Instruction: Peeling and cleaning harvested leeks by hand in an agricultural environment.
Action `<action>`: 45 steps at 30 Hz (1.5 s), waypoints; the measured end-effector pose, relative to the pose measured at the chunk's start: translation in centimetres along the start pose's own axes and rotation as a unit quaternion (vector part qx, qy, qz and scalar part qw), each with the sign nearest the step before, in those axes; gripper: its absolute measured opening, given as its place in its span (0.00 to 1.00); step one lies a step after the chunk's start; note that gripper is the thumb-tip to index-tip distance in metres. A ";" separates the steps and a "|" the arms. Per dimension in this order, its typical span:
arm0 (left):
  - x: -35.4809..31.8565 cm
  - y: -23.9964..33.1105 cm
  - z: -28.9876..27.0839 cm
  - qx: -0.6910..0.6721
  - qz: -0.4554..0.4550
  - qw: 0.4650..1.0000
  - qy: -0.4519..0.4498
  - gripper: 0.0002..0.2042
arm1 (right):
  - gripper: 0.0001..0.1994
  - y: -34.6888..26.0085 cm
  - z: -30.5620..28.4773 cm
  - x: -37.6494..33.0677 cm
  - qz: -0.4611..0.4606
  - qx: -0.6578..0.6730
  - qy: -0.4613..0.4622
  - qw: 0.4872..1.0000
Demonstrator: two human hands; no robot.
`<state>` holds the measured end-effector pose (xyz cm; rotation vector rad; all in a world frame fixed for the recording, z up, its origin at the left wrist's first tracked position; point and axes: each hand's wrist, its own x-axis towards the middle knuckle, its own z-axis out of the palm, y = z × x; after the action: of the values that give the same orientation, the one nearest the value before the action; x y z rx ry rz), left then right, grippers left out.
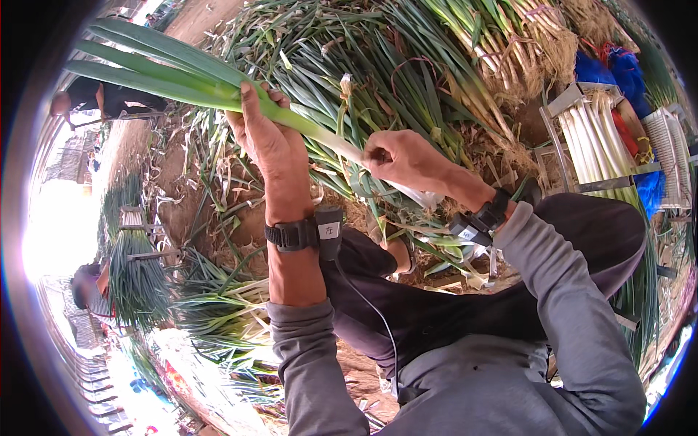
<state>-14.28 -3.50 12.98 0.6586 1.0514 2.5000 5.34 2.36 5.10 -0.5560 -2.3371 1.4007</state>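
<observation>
My left hand is closed around a large green onion, where its green leaves meet the pale stalk. The leaves fan out to the upper left, and the white part slants down to the right. On that white part my right hand is closed in a pinch, thumb and fingers pressed together. A white stalk end shows just below the right hand; whether it belongs to the held onion I cannot tell. Below the hands lie loose leaves and peelings.
A wide heap of green onions spreads ahead, with rooted ones at the far right. A metal rack of white stalks stands at right. Another bundle rests at left, near other people. A cable hangs from my left wrist.
</observation>
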 end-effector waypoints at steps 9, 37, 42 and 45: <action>0.0 0.3 0.2 -0.012 0.005 1.000 -0.021 0.16 | 0.07 0.0 1.0 -0.6 -0.088 0.039 0.127 0.987; 1.2 2.1 -2.1 0.051 0.055 0.997 0.028 0.18 | 0.14 13.0 -2.3 -14.2 0.037 -0.305 -0.060 0.950; 1.3 1.4 -2.2 0.016 0.035 0.999 0.026 0.18 | 0.13 2.5 -1.2 -4.9 -0.082 -0.212 0.134 0.965; 1.1 1.0 -1.5 -0.001 0.021 1.000 0.014 0.16 | 0.11 0.8 0.3 -3.1 -0.142 -0.225 0.149 0.952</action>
<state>-16.17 -4.49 13.09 0.6526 1.0562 2.5534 7.96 0.93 4.00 -0.4852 -2.3648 0.6080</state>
